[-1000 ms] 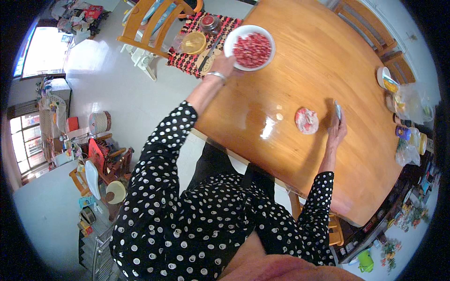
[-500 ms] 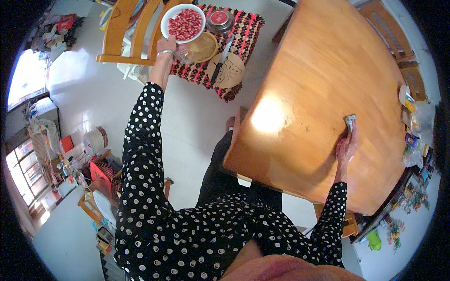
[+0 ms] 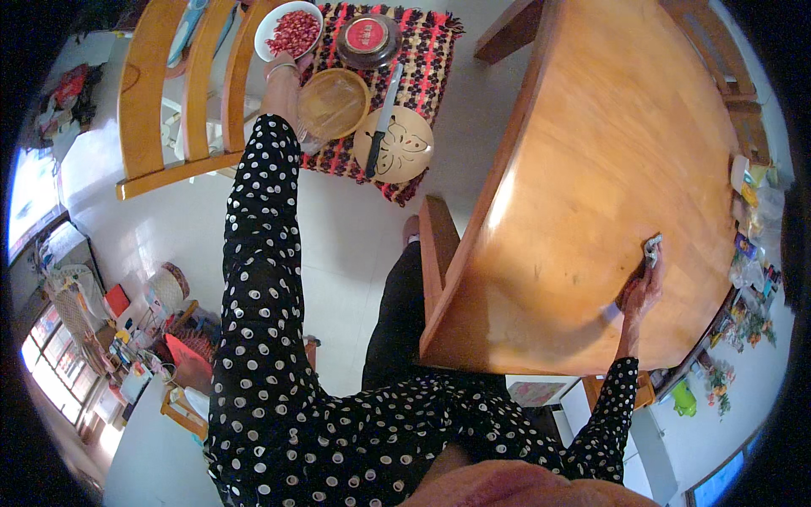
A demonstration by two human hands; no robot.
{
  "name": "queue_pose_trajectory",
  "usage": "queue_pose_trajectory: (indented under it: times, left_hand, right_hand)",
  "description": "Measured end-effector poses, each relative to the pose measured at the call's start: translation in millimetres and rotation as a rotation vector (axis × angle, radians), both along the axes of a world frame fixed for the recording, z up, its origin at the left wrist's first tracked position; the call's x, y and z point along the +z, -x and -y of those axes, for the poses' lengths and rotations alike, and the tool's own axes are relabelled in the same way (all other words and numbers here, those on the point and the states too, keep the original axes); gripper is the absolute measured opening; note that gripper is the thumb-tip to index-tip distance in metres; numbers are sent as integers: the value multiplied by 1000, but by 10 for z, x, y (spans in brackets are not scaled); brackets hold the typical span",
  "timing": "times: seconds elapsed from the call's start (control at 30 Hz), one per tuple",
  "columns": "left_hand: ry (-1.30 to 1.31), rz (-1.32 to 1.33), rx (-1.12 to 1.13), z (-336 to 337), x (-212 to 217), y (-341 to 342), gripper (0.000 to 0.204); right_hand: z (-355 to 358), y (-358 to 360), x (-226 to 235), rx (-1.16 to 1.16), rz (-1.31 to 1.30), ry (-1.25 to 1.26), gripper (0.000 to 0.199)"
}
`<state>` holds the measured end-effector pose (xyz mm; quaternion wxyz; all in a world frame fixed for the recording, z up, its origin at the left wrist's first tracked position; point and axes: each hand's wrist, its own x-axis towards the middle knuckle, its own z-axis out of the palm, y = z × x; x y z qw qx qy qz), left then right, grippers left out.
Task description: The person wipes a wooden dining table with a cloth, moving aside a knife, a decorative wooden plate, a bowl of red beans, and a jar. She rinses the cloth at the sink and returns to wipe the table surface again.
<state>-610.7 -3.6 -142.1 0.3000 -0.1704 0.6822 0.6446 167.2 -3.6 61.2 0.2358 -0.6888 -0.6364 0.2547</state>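
Note:
My left hand (image 3: 289, 66), at the end of an outstretched arm, is closed on the near rim of a white bowl (image 3: 261, 35) with red pomegranate seeds (image 3: 292, 33). Just to its right sits a round wooden-rimmed tray (image 3: 335, 103), with clear plastic partly by my wrist. A round light board (image 3: 414, 156) with a cut-out pattern lies nearer, and a black-handled knife (image 3: 383, 127) rests across its left side. My right hand (image 3: 644, 291) is over the wooden tabletop (image 3: 541, 253), fingers closed on a crumpled grey-white wad (image 3: 652, 247) against the surface.
A patterned fringed mat (image 3: 420, 63) lies under the tray, board and a dark round container (image 3: 369, 40) with a red label. A wooden chair back (image 3: 139, 93) stands at far left. Bags and packages (image 3: 764, 207) line the table's right edge.
The view has shifted, so the table and mat sit differently. My right hand with the wad has slid nearer and slightly right on the tabletop. My left hand keeps hold of the bowl.

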Motion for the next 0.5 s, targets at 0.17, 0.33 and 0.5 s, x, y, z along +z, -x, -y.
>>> queue_pose_trajectory:
  times: [0.17, 0.33, 0.5]
  left_hand:
    - [-23, -1, 79, -152, -327, -84, 41]
    - [7, -29, -35, -122, -608, -75, 34]
    - [324, -346, -443, 74, -701, -106, 33]
  right_hand:
    - [-21, -3, -96, 22, -85, -67, 34]
    - [5, -95, -112, -93, 34, 28, 34]
    - [-14, -97, -201, -54, -206, -44, 34]
